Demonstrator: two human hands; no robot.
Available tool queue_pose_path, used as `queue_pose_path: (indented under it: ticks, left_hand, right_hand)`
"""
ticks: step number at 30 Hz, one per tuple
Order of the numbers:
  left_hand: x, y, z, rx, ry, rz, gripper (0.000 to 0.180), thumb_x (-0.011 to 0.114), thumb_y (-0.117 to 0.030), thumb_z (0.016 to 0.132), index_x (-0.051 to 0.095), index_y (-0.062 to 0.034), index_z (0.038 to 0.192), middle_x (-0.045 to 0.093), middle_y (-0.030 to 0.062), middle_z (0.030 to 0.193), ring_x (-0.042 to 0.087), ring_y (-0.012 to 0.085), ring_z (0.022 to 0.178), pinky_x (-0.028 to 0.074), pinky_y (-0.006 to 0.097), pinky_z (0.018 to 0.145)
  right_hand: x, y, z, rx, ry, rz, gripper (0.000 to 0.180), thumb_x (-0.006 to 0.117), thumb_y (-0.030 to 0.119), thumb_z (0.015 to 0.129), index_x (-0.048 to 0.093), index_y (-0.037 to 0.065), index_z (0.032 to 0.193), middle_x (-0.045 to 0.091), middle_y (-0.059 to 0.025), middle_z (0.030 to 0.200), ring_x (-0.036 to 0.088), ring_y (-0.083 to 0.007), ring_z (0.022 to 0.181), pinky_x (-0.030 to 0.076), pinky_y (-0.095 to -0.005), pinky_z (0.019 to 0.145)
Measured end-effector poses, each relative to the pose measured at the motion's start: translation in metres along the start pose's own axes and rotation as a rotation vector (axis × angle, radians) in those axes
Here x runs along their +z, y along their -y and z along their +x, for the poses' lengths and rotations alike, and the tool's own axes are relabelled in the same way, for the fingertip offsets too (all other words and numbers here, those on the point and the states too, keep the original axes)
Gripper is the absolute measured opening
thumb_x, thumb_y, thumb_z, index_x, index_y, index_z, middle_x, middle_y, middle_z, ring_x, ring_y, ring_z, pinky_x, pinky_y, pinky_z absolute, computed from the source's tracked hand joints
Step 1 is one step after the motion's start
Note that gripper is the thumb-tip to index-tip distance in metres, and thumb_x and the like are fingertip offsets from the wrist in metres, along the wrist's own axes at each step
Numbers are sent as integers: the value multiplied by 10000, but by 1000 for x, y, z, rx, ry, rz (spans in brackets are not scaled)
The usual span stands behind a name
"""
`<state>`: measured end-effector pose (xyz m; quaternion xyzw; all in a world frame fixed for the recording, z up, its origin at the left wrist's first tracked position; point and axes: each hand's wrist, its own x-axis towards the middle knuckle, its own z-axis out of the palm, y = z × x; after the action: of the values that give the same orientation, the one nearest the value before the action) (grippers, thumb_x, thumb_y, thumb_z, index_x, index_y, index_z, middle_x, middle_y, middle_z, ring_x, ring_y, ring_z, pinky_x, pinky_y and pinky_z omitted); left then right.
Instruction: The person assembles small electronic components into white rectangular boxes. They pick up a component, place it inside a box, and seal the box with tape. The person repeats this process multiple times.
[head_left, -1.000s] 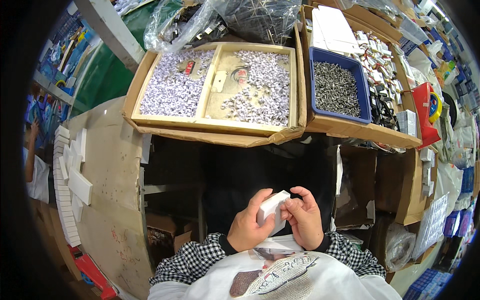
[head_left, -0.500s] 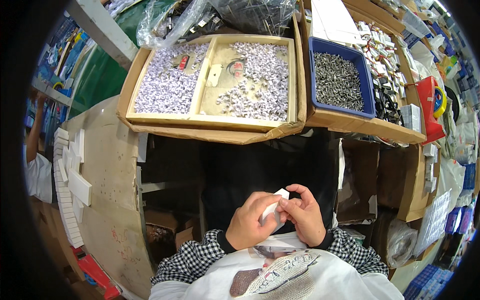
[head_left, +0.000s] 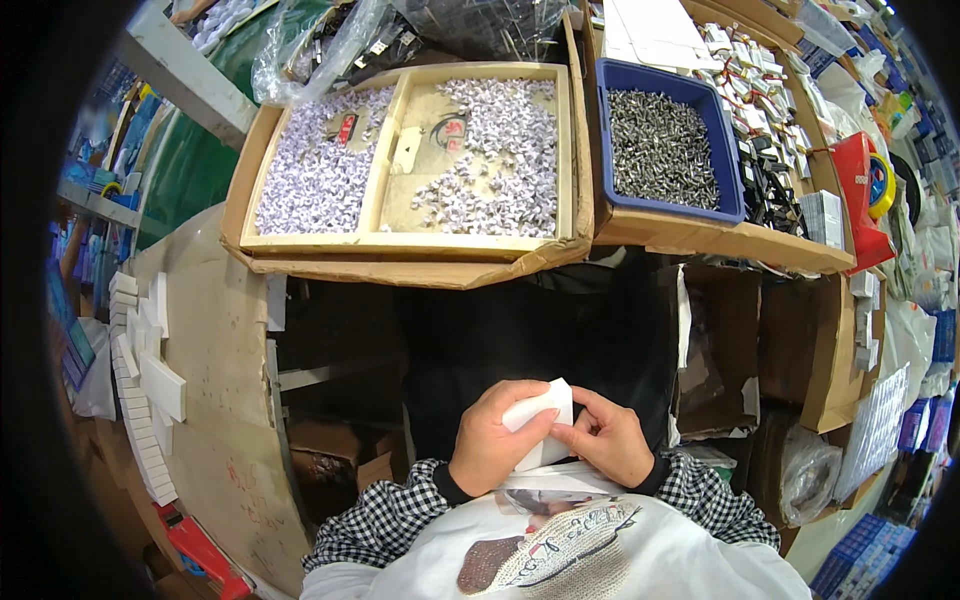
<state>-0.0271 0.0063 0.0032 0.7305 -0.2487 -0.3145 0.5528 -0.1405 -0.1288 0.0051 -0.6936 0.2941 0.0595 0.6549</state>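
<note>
Close to my body, both hands are around a small white box (head_left: pixel 530 408). My left hand (head_left: pixel 485 440) grips it from the left, its fingers wrapped behind and its thumb across the front. My right hand (head_left: pixel 618 445) holds the right side with bent fingers, thumb pressed against the near face. The box stands tilted, its upper corner showing between the hands. Part of it is covered by fingers, and I cannot tell whether its flap is closed.
Ahead lies a wooden tray (head_left: pixel 383 150) with two compartments of small white parts. Right of it, a blue bin (head_left: pixel 603 150) holds small metal parts. White boxes (head_left: pixel 163 385) line the left table (head_left: pixel 230 350). A red tape dispenser (head_left: pixel 853 195) stands at far right.
The white box has turned in my hands, so more of its broad face shows. My right fingers have lowered and curled closer to it. The view has shifted slightly.
</note>
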Motion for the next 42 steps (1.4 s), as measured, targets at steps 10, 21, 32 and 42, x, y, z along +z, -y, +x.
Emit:
queue_pose_path:
  ticks: [10,21,32,42]
  left_hand:
    - [-3,3,3,-28,16,-39,339,708,-43,787,559,-39,1091,573,78,1033,580,135,921,494,267,786]
    - [1,13,19,-100,184,-214,312,694,-55,829,533,-45,1096,606,77,963,608,123,826,518,259,713]
    - [2,13,17,-145,178,-235,304,692,-59,832,532,-49,1091,611,74,960,603,113,831,518,256,722]
    - [-16,0,9,0,116,-170,324,670,-57,849,534,-39,1142,575,46,1039,552,110,963,469,248,841]
  right_hand:
    - [-29,-2,12,-177,131,-130,419,669,261,862,583,52,1216,631,-80,670,598,-142,559,483,-249,556]
    - [-83,-6,19,-238,44,-199,216,576,173,900,658,91,1082,696,-57,878,664,-196,824,521,-291,733]
    - [-77,-7,23,-496,-7,-204,105,550,25,799,648,53,772,677,-42,972,624,-212,902,505,-303,800]
    - [-53,-1,24,-503,-10,-173,152,572,17,826,676,18,937,675,-110,960,656,-225,865,510,-275,777]
